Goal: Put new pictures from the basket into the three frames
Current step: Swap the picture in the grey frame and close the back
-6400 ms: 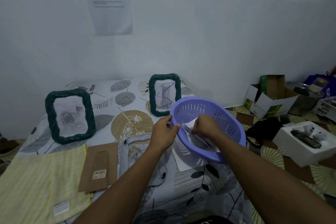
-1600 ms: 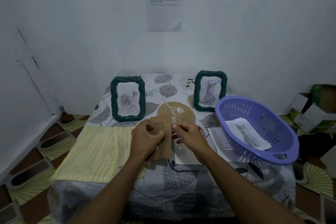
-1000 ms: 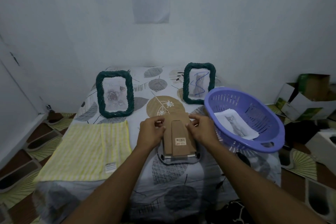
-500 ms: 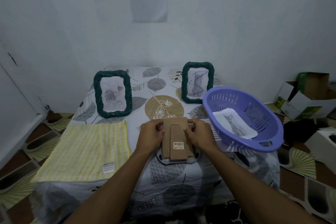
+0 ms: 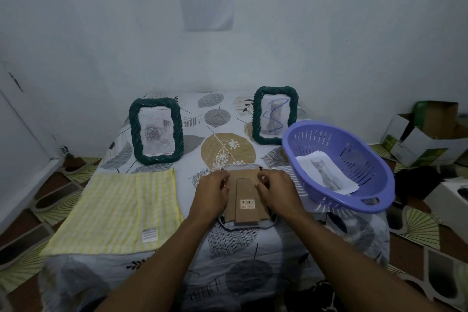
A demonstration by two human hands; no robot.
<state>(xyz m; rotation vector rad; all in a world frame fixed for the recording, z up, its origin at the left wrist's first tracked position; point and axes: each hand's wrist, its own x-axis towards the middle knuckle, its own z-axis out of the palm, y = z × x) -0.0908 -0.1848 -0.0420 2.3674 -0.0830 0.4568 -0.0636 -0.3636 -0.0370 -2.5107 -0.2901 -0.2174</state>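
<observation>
**Both grips on the back of the face-down frame**

A frame (image 5: 243, 226) lies face down on the worktop (image 5: 228, 149) with its brown back (image 5: 247, 185) uppermost and a barcode sticker (image 5: 247, 203) on the stand. The left grip (image 5: 211, 194) has its fingers curled onto the back's left edge near the top. The right grip (image 5: 274, 192) is curled onto the right edge opposite, so each is clamped on the back, one to a side.

Near the right grip, on its right, sits the purple basket (image 5: 329, 139) with a cat picture (image 5: 325, 172) inside. Beyond the left grip a rose frame (image 5: 155, 132) stands upright. Beyond the right grip stands a second green one, the scribbled frame (image 5: 274, 115), whose picture is crossed by a blue line. Left of the left grip lies a yellow cloth (image 5: 116, 210).
</observation>
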